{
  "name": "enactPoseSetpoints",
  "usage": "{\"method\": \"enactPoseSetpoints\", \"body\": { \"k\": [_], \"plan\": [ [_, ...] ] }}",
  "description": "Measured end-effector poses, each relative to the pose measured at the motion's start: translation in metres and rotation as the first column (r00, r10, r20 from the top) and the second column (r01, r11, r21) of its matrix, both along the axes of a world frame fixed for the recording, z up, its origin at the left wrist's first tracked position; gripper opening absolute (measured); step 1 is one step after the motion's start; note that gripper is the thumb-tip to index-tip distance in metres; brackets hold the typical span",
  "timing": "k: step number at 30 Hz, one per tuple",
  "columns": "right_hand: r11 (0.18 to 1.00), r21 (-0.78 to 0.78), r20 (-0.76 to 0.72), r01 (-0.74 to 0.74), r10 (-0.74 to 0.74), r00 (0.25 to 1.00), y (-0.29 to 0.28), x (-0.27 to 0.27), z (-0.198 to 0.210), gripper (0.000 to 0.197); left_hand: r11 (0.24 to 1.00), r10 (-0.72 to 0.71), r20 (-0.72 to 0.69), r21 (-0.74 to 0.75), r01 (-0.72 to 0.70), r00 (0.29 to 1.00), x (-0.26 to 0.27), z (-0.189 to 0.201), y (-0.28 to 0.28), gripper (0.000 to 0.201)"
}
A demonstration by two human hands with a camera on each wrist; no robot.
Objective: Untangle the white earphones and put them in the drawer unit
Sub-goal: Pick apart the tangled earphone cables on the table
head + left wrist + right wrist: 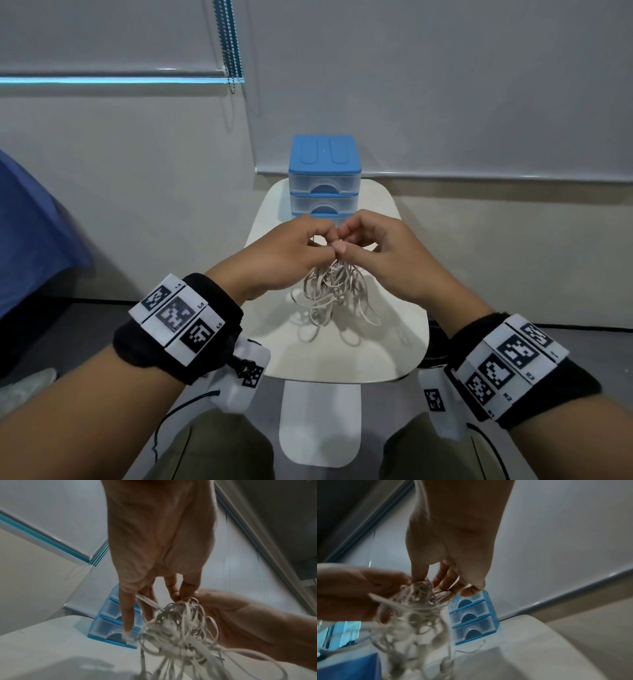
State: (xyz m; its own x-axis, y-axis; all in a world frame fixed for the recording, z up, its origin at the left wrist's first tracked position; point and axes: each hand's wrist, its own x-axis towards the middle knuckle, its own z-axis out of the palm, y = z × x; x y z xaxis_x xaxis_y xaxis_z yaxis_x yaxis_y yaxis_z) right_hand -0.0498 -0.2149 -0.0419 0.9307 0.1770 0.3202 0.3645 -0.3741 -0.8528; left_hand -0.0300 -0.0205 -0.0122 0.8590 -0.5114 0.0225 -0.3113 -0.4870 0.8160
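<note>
The white earphones [334, 291] hang as a tangled bunch of flat cable above the small white table [394, 342], their lowest loops touching it. My left hand [294, 251] and right hand [370, 246] meet at the top of the bunch, and both pinch cable there between thumb and fingers. The left wrist view shows the earphones [181, 628] under my left hand [154, 595], with the other hand beside them. In the right wrist view the earphones [412, 608] are blurred below my right hand [436, 582]. The blue drawer unit [323, 174] stands behind, all three drawers closed.
The drawer unit [113, 620] [472, 616] sits at the table's far end, close behind my hands. A blue cloth [30, 233] lies at the far left. Roller blinds with a bead chain [229, 44] cover the wall behind. My knees are under the table's near edge.
</note>
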Motion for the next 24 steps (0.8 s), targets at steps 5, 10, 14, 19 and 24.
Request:
{"method": "enactPoseSetpoints", "body": {
  "k": [5, 10, 14, 19, 24],
  "plan": [
    [0.980, -0.196, -0.053, -0.042, 0.033, 0.998, -0.008, -0.003, -0.008, 0.010, 0.998, 0.060, 0.155, 0.006, -0.062, 0.986, -0.001, 0.003, -0.006, 0.011],
    [0.993, -0.096, -0.049, 0.065, -0.070, 0.996, -0.005, -0.003, -0.004, 0.016, 0.999, -0.010, 0.126, 0.051, 0.004, 0.992, -0.004, 0.006, -0.008, 0.012],
    [0.958, -0.102, 0.033, 0.268, -0.266, 0.964, 0.002, 0.002, 0.010, 0.025, 0.999, -0.019, 0.102, 0.029, 0.016, 0.995, -0.003, -0.006, -0.012, 0.008],
    [0.949, 0.008, 0.150, 0.314, -0.312, 0.938, 0.016, -0.002, 0.038, 0.038, 0.996, -0.034, 0.112, 0.088, 0.024, 0.993, 0.002, -0.022, -0.015, 0.008],
    [0.927, -0.097, 0.298, 0.362, -0.320, 0.899, 0.008, -0.004, 0.062, 0.047, 0.989, -0.073, 0.126, 0.134, 0.056, 0.989, 0.006, -0.022, -0.009, 0.010]
  ]
}}
